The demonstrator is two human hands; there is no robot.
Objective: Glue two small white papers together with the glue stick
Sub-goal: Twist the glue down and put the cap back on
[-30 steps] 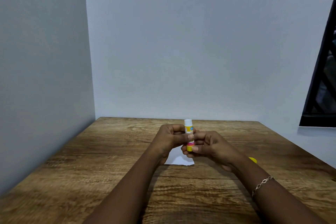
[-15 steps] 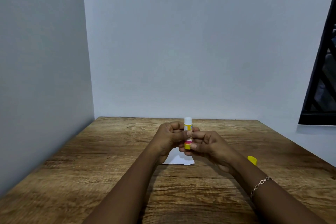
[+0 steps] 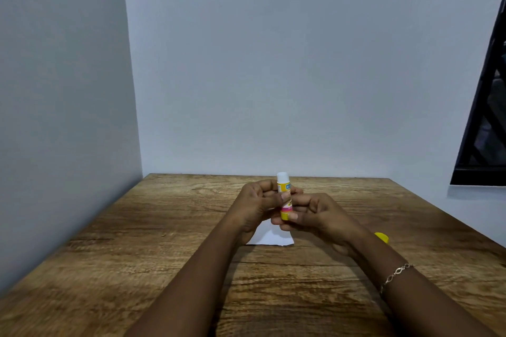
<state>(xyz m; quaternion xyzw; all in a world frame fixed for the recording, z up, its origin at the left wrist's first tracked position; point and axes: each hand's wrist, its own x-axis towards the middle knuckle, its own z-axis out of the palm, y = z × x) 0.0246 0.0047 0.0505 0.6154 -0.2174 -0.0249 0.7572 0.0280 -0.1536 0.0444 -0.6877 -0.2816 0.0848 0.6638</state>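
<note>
An uncapped glue stick [image 3: 284, 194] stands upright above the table, its white tip showing at the top. My left hand [image 3: 258, 204] grips its yellow barrel from the left. The fingers of my right hand [image 3: 317, 213] pinch its yellow base. White paper [image 3: 271, 236] lies flat on the table under my hands; my hands hide most of it, and I cannot tell whether it is one sheet or two. The yellow cap [image 3: 382, 237] lies on the table behind my right forearm.
The wooden table [image 3: 164, 241] sits in a corner, with grey walls at the left and the back. A dark window frame [image 3: 487, 131] is at the right. A thin bracelet [image 3: 395, 275] circles my right wrist.
The glue stick has stayed upright in both hands with only a slight shift. My right fingers have shifted a little on its base.
</note>
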